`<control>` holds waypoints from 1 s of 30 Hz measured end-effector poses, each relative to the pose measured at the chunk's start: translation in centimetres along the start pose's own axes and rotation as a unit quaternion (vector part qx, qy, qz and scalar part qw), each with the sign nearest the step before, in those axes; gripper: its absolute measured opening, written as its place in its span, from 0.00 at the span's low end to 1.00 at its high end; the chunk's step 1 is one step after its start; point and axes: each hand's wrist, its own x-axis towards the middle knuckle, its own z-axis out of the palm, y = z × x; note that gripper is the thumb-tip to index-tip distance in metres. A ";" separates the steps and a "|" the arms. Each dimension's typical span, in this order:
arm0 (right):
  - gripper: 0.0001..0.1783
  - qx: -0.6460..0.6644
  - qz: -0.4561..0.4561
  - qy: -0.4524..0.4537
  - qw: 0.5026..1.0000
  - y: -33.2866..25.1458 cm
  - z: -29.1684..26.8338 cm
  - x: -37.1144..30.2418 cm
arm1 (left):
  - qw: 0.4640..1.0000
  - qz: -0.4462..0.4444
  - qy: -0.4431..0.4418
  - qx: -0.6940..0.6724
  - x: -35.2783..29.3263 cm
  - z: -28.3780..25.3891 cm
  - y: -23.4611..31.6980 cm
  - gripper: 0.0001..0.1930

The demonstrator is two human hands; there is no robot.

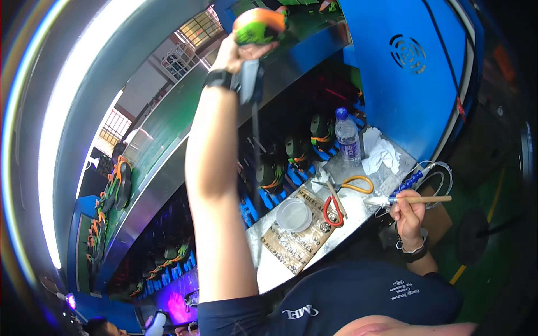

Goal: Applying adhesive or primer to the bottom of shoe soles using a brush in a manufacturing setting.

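Observation:
My left hand [241, 53] is raised high and grips a green and orange shoe [259, 25] up by the green conveyor belt [168, 134]. A grey tool hangs below that hand at the wrist. My right hand [408, 215] is low at the right, holding a wooden-handled brush [417, 199] whose bristles point left over the metal worktable [280, 263]. Dark shoes with orange trim [297, 148] sit on blue holders in the lower tier behind my left arm.
On the worktable lie a clear plastic bowl [293, 215], red-handled scissors [333, 213], yellow-handled scissors [358, 183], a plastic water bottle [347, 137], crumpled white paper [381, 154] and cardboard [294, 235]. A blue machine housing [403, 67] stands at the right. More shoes [117, 187] ride the belt at left.

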 end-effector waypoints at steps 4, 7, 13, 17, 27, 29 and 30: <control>0.06 -0.012 -0.019 0.039 0.999 -0.2 -0.9 0.5 | 0.967 -0.077 0.244 0.009 1.6 0.6 -1.1 0.35; 0.06 -0.012 0.026 0.024 0.999 1.0 -0.4 1.8 | 0.960 -0.024 0.177 0.215 -5.5 -1.0 -0.4 0.33; 0.06 -0.018 0.040 -0.022 0.999 3.6 1.3 3.8 | 0.794 -0.013 0.357 0.492 -20.2 -8.5 7.8 0.15; 0.07 -0.013 0.061 -0.056 0.996 5.2 3.3 4.4 | 0.451 -0.119 0.534 0.705 -30.4 -16.7 14.6 0.18; 0.08 -0.055 0.093 -0.093 0.990 6.8 7.0 3.8 | 0.442 -0.390 0.470 0.657 -36.1 -20.4 16.5 0.44; 0.08 -0.048 0.104 -0.096 0.989 7.3 7.2 3.7 | 0.504 -0.335 0.473 0.641 -36.3 -20.3 16.3 0.43; 0.08 -0.037 0.109 -0.104 0.988 7.5 7.4 4.0 | 0.536 -0.295 0.452 0.649 -36.8 -20.2 16.3 0.42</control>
